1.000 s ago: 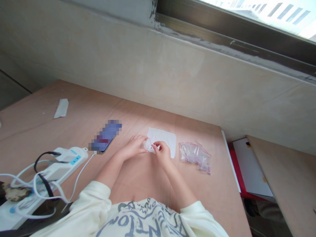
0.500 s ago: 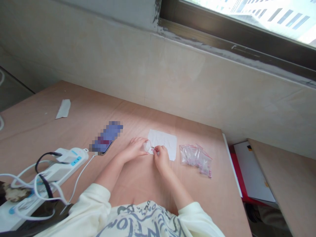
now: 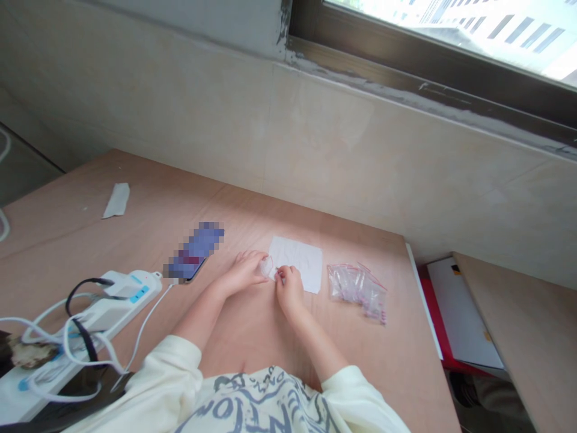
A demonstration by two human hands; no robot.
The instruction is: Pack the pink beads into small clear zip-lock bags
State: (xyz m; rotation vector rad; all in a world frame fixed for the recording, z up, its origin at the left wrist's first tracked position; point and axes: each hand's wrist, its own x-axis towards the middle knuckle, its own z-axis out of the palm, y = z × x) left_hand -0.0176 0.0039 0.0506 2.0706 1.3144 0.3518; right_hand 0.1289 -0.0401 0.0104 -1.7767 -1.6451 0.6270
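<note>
A wooden table ran back to a pale wall, below a window at upper right. Its right edge dropped to a gap with a red folder, then a second table. Cables and a power strip crowded the near left; a phone lay between them and the hands, and a scrap lay farther back. Bare wood stretched from the scrap to the phone, and from the paper to the far edge. More bags lay just right of the paper, short of the right edge. The left hand curled around a clear bag at the paper's left side. The right hand, fingertips together, seemed to pinch a bit beside it, too small to name.
</note>
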